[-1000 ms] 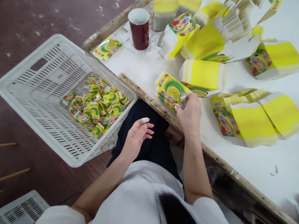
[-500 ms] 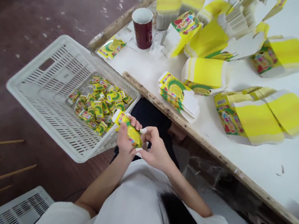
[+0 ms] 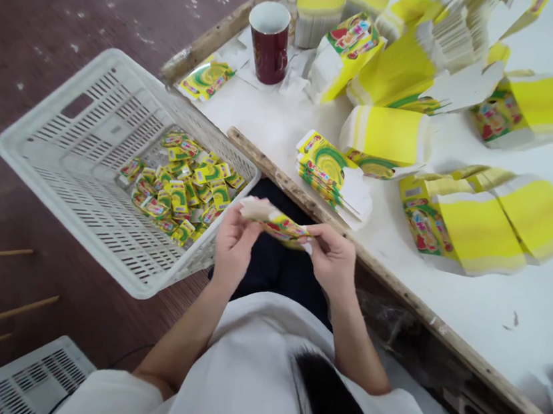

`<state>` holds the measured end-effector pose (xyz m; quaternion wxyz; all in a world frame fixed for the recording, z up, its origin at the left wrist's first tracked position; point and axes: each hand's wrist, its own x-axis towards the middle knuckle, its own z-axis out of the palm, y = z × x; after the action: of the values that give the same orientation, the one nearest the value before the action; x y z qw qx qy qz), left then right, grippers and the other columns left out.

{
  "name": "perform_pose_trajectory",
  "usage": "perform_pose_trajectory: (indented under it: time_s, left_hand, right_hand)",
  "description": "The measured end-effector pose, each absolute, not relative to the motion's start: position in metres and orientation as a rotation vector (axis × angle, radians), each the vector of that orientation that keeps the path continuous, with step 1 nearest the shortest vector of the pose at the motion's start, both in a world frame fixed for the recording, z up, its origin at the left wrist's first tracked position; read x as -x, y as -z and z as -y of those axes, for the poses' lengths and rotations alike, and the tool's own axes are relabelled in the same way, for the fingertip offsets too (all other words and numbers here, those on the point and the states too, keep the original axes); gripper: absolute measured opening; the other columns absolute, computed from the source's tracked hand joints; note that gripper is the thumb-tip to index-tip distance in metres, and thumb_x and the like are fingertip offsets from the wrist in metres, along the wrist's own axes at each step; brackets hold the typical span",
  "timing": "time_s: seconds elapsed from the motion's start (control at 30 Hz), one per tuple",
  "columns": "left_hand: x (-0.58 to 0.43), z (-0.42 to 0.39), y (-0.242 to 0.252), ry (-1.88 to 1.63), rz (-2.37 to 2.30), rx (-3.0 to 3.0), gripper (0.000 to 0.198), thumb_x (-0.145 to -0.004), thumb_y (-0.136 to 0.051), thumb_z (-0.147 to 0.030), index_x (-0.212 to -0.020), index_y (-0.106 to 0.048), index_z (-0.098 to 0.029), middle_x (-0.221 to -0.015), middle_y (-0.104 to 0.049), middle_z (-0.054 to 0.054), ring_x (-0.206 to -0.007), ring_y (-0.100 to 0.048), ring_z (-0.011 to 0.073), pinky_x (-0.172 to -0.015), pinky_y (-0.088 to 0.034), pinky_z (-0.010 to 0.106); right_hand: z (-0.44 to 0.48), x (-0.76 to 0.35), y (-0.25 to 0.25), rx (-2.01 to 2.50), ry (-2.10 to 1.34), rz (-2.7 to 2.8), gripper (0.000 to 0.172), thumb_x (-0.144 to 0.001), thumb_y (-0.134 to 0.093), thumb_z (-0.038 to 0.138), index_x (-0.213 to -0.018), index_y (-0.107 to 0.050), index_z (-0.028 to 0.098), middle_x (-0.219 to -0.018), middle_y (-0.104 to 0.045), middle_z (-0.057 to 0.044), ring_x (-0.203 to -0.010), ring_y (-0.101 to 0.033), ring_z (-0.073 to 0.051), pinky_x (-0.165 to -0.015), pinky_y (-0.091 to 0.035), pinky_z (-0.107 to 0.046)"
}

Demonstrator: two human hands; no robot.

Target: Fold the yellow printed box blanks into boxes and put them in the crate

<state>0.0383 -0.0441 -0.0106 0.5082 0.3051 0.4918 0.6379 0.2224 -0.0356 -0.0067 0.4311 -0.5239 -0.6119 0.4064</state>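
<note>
A small yellow printed carton (image 3: 284, 227) is stretched between my two hands above my lap, seen nearly edge-on, its white flaps toward the left. My left hand (image 3: 235, 245) pinches its left end between thumb and fingers. At the other end, the thumb and fingers of my right hand (image 3: 334, 260) close on the carton. Whether anything is inside it is hidden. Left of my hands, a white plastic crate (image 3: 97, 212) contains many small yellow cartons (image 3: 177, 195). On the table edge ahead lies a fanned stack of flat cartons (image 3: 333, 174).
The white table (image 3: 475, 312) has a worn wooden edge and bears several bundles of yellow cartons (image 3: 486, 226). A dark red mug (image 3: 270, 52) stands near a single flat carton (image 3: 206, 79). Another crate (image 3: 28, 378) and thin wooden sticks (image 3: 0, 319) are at the lower left.
My right hand has moved right and up, to the carton's right end. A carton that showed its broad face in my left hand is now replaced by an edge-on view between both hands.
</note>
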Motion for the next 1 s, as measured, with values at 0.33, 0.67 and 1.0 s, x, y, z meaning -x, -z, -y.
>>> perform_pose_trajectory:
  time_s: [0.33,0.67,1.0]
  left_hand:
    - [-0.012,0.042,-0.011,-0.560,-1.164,-1.559,0.069,-0.065,-0.086,-0.028,-0.127,-0.057,-0.024,-0.119,-0.068,0.010,-0.104,-0.068,0.0308,-0.092,-0.054,0.043]
    - [-0.042,0.060,-0.012,-0.809,-1.362,-1.744,0.049,-0.067,-0.072,-0.019,-0.106,-0.042,-0.025,-0.097,-0.057,0.002,-0.082,-0.062,0.0215,-0.071,-0.047,0.033]
    - [-0.041,0.053,0.001,-0.744,-1.370,-1.616,0.052,-0.068,-0.071,-0.017,-0.111,-0.042,-0.023,-0.095,-0.055,0.004,-0.079,-0.061,0.0217,-0.070,-0.050,0.035]
  right_hand:
    - [0.046,-0.219,-0.007,1.036,-0.668,2.155,0.027,-0.091,-0.062,0.018,-0.110,-0.066,0.036,-0.108,-0.073,0.000,-0.119,-0.060,-0.026,-0.123,-0.024,-0.058]
    - [0.065,-0.181,0.021,1.129,-1.572,1.062,0.057,-0.092,-0.057,0.054,-0.142,-0.051,0.026,-0.129,-0.069,-0.012,-0.127,-0.062,-0.031,-0.107,-0.051,-0.053]
    - [0.056,-0.192,0.010,1.119,-1.314,1.632,0.054,-0.097,-0.049,0.025,-0.151,-0.046,0.027,-0.155,-0.050,-0.008,-0.144,-0.047,-0.025,-0.120,-0.039,-0.046]
